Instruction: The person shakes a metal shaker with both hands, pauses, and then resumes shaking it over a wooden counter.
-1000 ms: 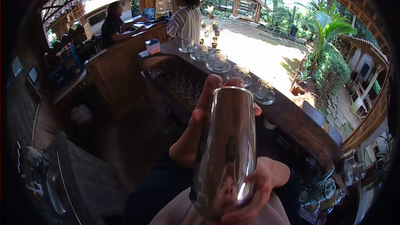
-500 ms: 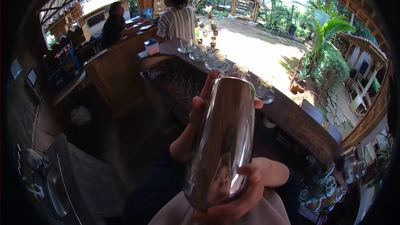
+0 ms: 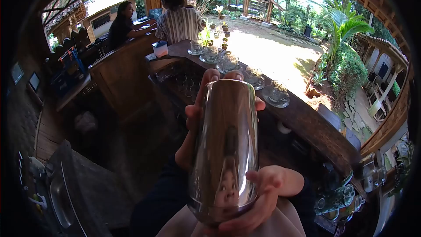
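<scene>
A shiny metal cocktail shaker [image 3: 226, 145] fills the middle of the head view, tilted with its narrower end away from me. My left hand [image 3: 197, 109] is wrapped round that far end from behind; fingertips show over the top edge and at the right side. My right hand [image 3: 258, 197] cups the wide near end from below and the right, its thumb raised along the side. Beyond the shaker, several glass cups on saucers [image 3: 230, 62] stand in a row on the wooden counter [image 3: 315, 127]. The palm of my left hand is hidden.
Past the counter's far end, two people [image 3: 180, 24] [image 3: 120, 30] are at a wooden desk. A lidded container [image 3: 160, 49] stands on the counter. Glassware [image 3: 346, 197] lies at lower right; a metal sink [image 3: 60, 195] is at lower left.
The shaker and both hands have shifted a little to the left, the far end most. The person in the striped top has leaned lower towards the desk.
</scene>
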Demonstrator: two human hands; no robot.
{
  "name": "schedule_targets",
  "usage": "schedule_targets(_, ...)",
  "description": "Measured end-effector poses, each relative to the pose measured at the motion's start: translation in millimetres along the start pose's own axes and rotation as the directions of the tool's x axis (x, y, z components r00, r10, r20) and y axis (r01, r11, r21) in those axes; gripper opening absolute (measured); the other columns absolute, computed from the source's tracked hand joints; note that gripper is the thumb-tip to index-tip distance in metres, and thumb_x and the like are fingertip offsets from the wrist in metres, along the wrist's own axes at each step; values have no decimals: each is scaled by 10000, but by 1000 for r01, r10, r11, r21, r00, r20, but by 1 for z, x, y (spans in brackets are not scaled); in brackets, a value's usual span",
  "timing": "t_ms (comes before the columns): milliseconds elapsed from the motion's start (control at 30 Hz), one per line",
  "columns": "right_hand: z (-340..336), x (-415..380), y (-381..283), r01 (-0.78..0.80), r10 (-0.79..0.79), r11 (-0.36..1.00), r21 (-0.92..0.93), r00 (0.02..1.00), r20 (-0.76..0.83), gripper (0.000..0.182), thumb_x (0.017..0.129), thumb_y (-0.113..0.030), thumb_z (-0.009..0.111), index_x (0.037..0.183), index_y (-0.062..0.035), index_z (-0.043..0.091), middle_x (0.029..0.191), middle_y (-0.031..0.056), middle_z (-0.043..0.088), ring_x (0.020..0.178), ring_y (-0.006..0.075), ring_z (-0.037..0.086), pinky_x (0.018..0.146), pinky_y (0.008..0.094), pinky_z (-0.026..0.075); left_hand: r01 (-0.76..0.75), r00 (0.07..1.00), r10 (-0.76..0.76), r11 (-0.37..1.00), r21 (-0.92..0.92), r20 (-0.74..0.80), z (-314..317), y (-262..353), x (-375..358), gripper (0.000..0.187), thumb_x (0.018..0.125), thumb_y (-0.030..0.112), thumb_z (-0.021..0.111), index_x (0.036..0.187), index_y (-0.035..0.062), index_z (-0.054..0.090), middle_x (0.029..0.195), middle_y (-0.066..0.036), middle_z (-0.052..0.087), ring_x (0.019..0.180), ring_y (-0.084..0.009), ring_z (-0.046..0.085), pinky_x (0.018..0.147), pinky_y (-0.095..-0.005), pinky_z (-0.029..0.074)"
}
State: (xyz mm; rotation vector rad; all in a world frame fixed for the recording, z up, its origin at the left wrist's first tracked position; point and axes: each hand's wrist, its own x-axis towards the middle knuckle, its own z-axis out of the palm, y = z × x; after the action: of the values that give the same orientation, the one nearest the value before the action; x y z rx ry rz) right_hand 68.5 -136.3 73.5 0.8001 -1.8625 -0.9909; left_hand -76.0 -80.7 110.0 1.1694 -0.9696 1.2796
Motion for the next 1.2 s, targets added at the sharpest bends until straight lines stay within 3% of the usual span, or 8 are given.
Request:
schedule_targets(300, 35, -38, 61, -903, 964, 234, 361, 263, 33, 444, 703, -236, 782, 1058, -4, 655, 1217, 167, 615, 1218, 382, 524, 1073, 515, 354, 173, 635, -654, 640, -749, -412, -66, 6, -52, 467, 960, 420, 494, 1263, 65, 524, 1229, -173, 585, 1102, -305, 611, 911, -403, 527)
schedule_targets(567, -6, 18, 24, -177, 227, 963, 204, 941, -252, 306, 805, -130, 677, 1088, -245, 663, 1218, -99, 622, 1184, 44, 554, 1069, 511, 303, 6, 988, -21, 995, 104, 150, -23, -2, 0, 688, 916, 560, 538, 1441, 149, 366, 1458, -246, 343, 1219, -410, 518, 966, -581, 472)
schedule_targets(700, 33, -31, 50, -831, 837, 535, 152, 545, 38, 415, 737, -278, 736, 1128, -167, 656, 1199, 90, 637, 1193, 355, 559, 1016, 588, 358, 135, 823, -568, 246, -960, -29, -40, 2, -35, 586, 966, 495, 417, 1266, -1, 505, 1199, -194, 583, 1117, -290, 596, 936, -430, 512)
schedule_targets(767, 46, -36, 55, -890, 942, 327, 317, 334, -34, 467, 715, -280, 749, 1132, -94, 652, 1198, 137, 631, 1191, 379, 550, 1026, 595, 372, 483, 525, -13, 828, 285, -851, -86, -10, -83, 582, 962, 484, 428, 1253, -11, 518, 1184, -198, 594, 1087, -283, 611, 921, -429, 519)
schedule_targets(833, 30, -23, 58, -903, 969, 245, 353, 236, -68, 467, 684, -261, 769, 1084, -45, 662, 1187, 151, 633, 1169, 366, 568, 1045, 581, 377, 103, 587, -224, 974, -202, -778, -73, -1, -69, 559, 964, 452, 438, 1271, -10, 504, 1185, -189, 595, 1083, -271, 617, 894, -425, 535)
schedule_targets(933, 1, 22, 39, -662, 700, 706, 252, 706, -106, 307, 726, -169, 731, 1023, -245, 703, 1167, -62, 650, 1159, 257, 596, 1031, 598, 335, 203, 777, -457, 834, -514, -434, -5, 16, -37, 610, 957, 486, 486, 1346, 19, 430, 1272, -225, 531, 1204, -339, 544, 893, -452, 548)
schedule_targets(1033, 17, 32, 20, -564, 601, 799, 210, 744, -290, 306, 755, -181, 722, 1035, -303, 691, 1135, -162, 622, 1170, 208, 587, 1066, 572, 303, 6, 993, -12, 999, -53, -119, -21, 2, -31, 663, 918, 505, 571, 1400, 106, 355, 1392, -248, 426, 1297, -454, 424, 912, -549, 532)
schedule_targets(1200, 36, -23, 40, -764, 792, 554, 332, 606, 73, 416, 712, -244, 763, 1118, -239, 672, 1223, 50, 624, 1212, 384, 528, 1054, 583, 316, 165, 732, -552, 712, -683, -399, -31, 8, -57, 540, 986, 476, 432, 1348, 75, 428, 1322, -208, 496, 1249, -395, 497, 919, -500, 537)
